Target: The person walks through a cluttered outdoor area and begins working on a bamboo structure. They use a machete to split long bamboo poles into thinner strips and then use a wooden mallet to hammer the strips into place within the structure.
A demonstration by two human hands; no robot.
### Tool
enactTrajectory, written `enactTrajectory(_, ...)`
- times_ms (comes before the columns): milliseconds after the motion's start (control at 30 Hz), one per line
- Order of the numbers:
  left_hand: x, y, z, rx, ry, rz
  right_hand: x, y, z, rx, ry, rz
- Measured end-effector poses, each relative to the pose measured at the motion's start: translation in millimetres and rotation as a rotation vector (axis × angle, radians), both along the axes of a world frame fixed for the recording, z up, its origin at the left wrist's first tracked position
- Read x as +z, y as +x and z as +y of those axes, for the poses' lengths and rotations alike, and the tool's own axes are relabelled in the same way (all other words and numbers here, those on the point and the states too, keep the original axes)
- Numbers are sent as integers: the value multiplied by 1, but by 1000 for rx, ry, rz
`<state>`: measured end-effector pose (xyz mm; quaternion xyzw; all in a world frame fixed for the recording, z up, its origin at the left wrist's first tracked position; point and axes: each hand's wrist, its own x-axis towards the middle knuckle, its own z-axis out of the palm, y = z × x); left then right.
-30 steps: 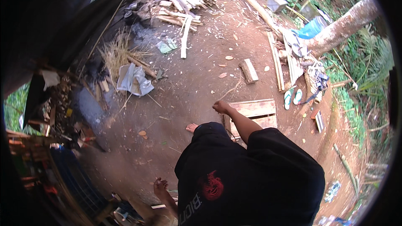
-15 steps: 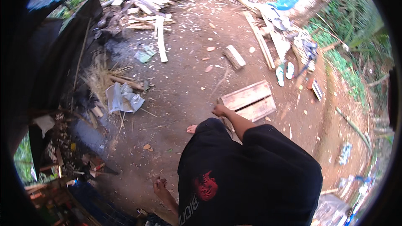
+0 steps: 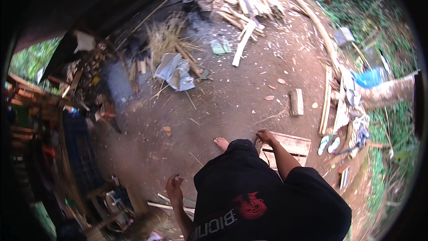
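Note:
My right hand (image 3: 265, 137) is closed just beyond my knee, beside the near-left corner of a low wooden plank seat (image 3: 294, 145). A thin greyish piece shows below its fingers; its kind is too unclear to tell. My left hand (image 3: 174, 186) hangs out to the left over the dirt floor, fingers loosely bent and a little apart, with no object seen in it. Between the two hands, one bare foot (image 3: 220, 143) pokes out past my dark clothing.
A short log (image 3: 296, 102) lies beyond the seat. Split firewood (image 3: 256, 0) is heaped at the back, near a crumpled grey sack (image 3: 175, 73) and dry straw (image 3: 167, 40). Sandals (image 3: 328, 145) and long poles (image 3: 326, 100) lie at right; a wooden bench-like frame (image 3: 80, 151) stands at left.
The view has turned left, so the woodpile, sack and seat appear farther right. More of the left side shows. My left hand is raised higher in view; my right hand remains by the seat.

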<state>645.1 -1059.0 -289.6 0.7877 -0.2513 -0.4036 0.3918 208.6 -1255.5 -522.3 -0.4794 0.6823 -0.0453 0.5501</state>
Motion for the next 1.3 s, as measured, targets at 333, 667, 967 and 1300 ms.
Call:
enactTrajectory(333,-25,-43,79,310,60,21,13,40,-64,286,33,-2)
enactTrajectory(667,-4,-115,139,718,107,78,-4,99,-104,631,349,-72)
enactTrajectory(967,-5,-191,203,1064,92,135,5,233,-107,931,180,-22)
enactTrajectory(1300,-28,-242,305,1214,-53,88,7,302,0,1385,-270,-134)
